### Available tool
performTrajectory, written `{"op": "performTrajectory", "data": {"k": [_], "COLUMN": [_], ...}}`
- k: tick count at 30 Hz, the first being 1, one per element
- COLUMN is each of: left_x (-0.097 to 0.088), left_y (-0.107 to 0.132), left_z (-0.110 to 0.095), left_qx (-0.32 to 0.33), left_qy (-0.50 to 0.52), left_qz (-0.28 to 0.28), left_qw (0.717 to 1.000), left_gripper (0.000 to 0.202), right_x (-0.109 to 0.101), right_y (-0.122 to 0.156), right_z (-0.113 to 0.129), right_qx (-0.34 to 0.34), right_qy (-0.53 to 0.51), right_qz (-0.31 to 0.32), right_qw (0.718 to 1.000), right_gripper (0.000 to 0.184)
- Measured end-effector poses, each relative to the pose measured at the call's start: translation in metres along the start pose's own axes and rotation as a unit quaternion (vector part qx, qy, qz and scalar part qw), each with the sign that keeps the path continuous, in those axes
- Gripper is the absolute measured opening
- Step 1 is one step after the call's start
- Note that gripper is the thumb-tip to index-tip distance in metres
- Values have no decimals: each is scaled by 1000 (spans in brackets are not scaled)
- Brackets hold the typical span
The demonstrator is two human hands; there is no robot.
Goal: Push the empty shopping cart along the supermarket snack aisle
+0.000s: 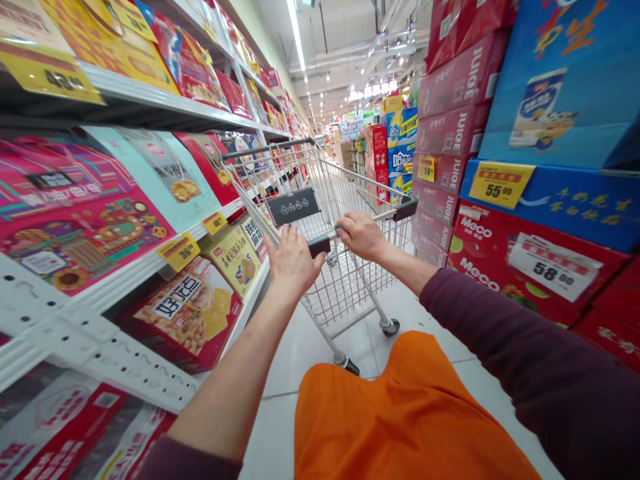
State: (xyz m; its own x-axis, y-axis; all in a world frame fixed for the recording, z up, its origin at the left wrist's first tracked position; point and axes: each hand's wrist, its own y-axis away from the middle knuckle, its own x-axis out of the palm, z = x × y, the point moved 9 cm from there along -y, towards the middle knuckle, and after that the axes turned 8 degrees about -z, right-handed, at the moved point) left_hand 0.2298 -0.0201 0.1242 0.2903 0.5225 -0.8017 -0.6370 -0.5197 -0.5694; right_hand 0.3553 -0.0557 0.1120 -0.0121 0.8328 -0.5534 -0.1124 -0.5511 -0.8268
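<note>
A wire shopping trolley point(345, 200) stands in front of me in a supermarket aisle, its basket empty. My right hand point(361, 235) is wrapped round the trolley's handle bar point(320, 245). My left hand point(293, 260) rests at the left end of the same bar, fingers up against the black plaque point(293, 205) on the child seat; whether it grips the bar is hidden by the hand itself. Both sleeves are dark maroon and an orange garment point(405, 413) covers my front.
Shelves on the left point(150, 267) hold boxes of biscuits with yellow price tags. Stacked red and blue gift cartons point(525, 200) line the right side, priced 55.00 and 58.00. The white tiled floor point(300, 353) runs ahead between them toward further stacked goods.
</note>
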Motion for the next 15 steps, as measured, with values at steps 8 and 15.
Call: {"op": "performTrajectory", "data": {"k": [8, 15], "left_x": [3, 1], "left_y": [-4, -4], "left_z": [-22, -20], "left_qx": [7, 34], "left_qy": [-3, 83], "left_qz": [-20, -128], "left_qw": [1000, 988], "left_gripper": [62, 43], "right_x": [0, -3], "right_y": [11, 3], "right_z": [-2, -35], "right_qx": [-12, 7], "right_qy": [-12, 2], "right_qz": [-50, 21], "right_qw": [999, 1000], "right_gripper": [37, 28]}}
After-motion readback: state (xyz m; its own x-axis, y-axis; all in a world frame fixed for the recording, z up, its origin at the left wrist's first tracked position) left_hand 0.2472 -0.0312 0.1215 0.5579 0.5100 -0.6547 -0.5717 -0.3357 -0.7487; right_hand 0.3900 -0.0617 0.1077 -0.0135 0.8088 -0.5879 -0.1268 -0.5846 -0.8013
